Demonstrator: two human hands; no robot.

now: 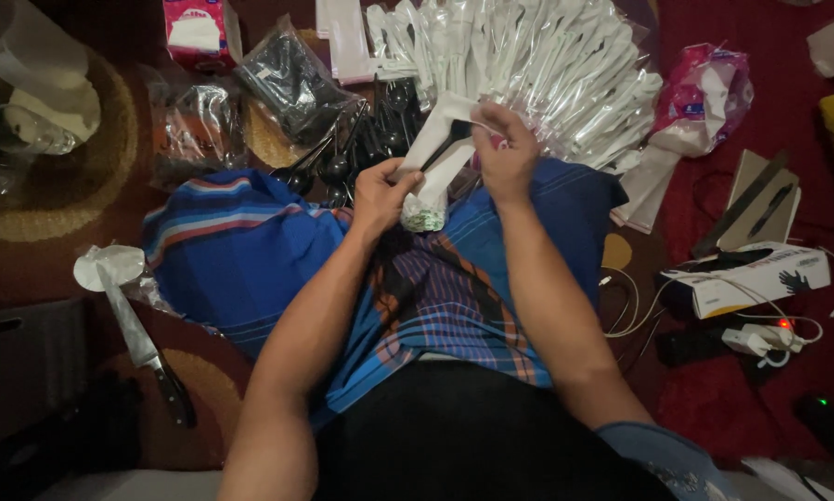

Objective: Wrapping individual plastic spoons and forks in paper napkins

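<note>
My left hand (380, 192) and my right hand (503, 153) together hold a white napkin (435, 148) wrapped around black plastic cutlery, above my lap. My lap is covered by a blue striped cloth (250, 250). My left hand pinches the napkin's lower end. At the upper end my right hand grips it, near a dark utensil tip. Just beyond lies a big pile of cutlery packs in clear sleeves (537, 65). Loose black spoons (342, 162) lie left of the napkin.
A kitchen knife (143, 348) lies on the floor at left beside crumpled plastic. A black bag of cutlery (291, 83), a tissue pack (199, 32) and a pink-and-white bag (704, 93) sit further out. A white box (760, 278), cables and a power strip (760, 339) are at right.
</note>
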